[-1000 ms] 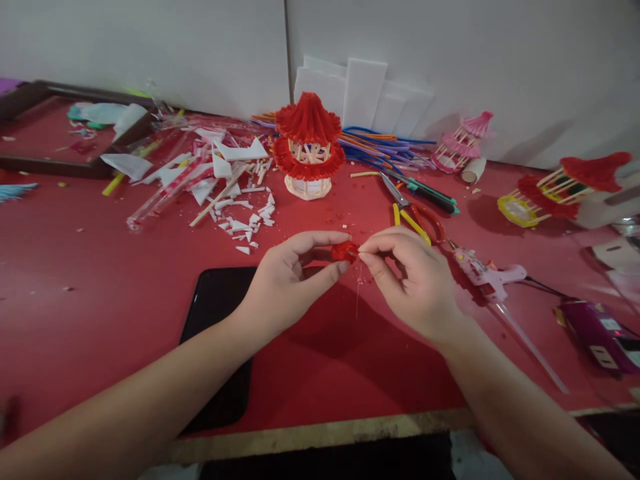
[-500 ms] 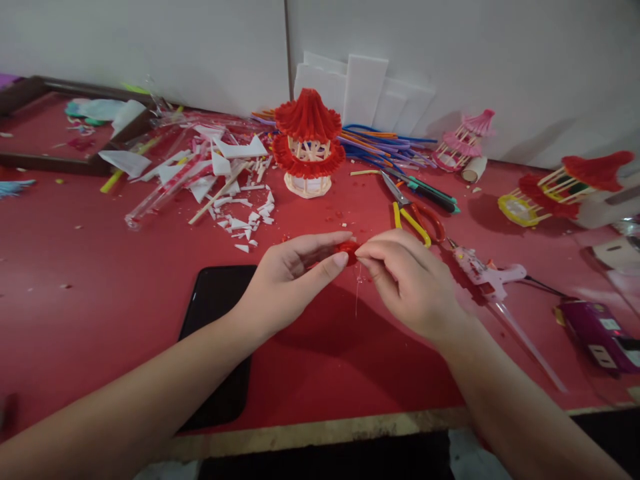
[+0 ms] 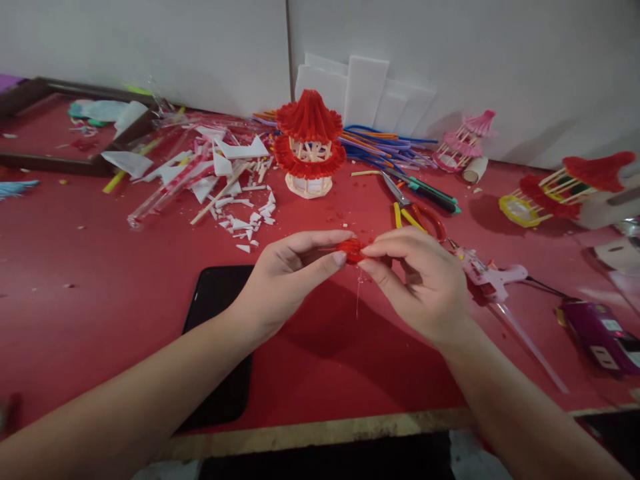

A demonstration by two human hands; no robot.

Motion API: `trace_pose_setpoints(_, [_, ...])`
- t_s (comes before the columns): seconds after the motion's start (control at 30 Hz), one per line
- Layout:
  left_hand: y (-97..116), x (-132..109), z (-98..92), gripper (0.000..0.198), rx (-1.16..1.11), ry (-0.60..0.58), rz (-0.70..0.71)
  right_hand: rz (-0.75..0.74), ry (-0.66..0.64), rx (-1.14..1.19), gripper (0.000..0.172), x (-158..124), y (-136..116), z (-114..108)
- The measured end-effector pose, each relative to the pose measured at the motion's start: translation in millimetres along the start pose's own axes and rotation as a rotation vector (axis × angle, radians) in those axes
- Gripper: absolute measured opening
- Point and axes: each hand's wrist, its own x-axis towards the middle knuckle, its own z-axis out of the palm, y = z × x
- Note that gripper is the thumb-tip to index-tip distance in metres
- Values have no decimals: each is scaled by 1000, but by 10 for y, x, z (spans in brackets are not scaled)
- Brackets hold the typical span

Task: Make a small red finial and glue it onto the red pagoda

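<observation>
- Red, fuzzy-looking craft piece (image 3: 351,251), apparently bent chenille stem, sits between the two grips, raised above the red surface (image 3: 320,380).
- The left hand (image 3: 283,280) has its thumb and fingers slightly parted, closed around the piece's near side and far edge; the right hand (image 3: 420,287) pinches its right end between thumb and forefinger, the other fingers curled in.
- A fine, pale strand (image 3: 358,300) hangs just below the right grip; whether it is glue or thread cannot be told.
- Progress, judged from this view: the piece is already bunched into a small, compact form, but it is joined to nothing else and both grips are occupied with it, so the shaping seems unfinished. Its inner side is hidden by fingers.
- Beyond the grips, a miniature pavilion (image 3: 309,143) stands upright, its pleated red roof and lower red ruffle both in place, so that model looks largely built.
- To the right of the right grip lies a pink hot glue gun (image 3: 493,277); farther beyond the grips rests a green-and-black utility knife (image 3: 433,195).
- Left of the grips and nearer the person, a black smartphone (image 3: 213,293) lies partly under the left forearm.
- White foam scraps (image 3: 250,220) are scattered beyond the left hand.
</observation>
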Motion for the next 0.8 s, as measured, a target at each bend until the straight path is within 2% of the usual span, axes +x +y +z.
trace_pose_setpoints(0.2, [-8,-4,-8,20,82,-12,58,124,2,92,7,-5,-24,-1])
trace_pose_setpoints(0.4, [7,-19,7,18,100,-19,72,381,-14,414,16,-25,-13,14])
trace_pose_setpoints(0.57, [34,-38,11,20,135,-40,60,421,-32,529,14,-18,42,22])
trace_pose_setpoints(0.8, [40,-45,-8,19,117,-126,37,457,-75,589,24,-15,95,14])
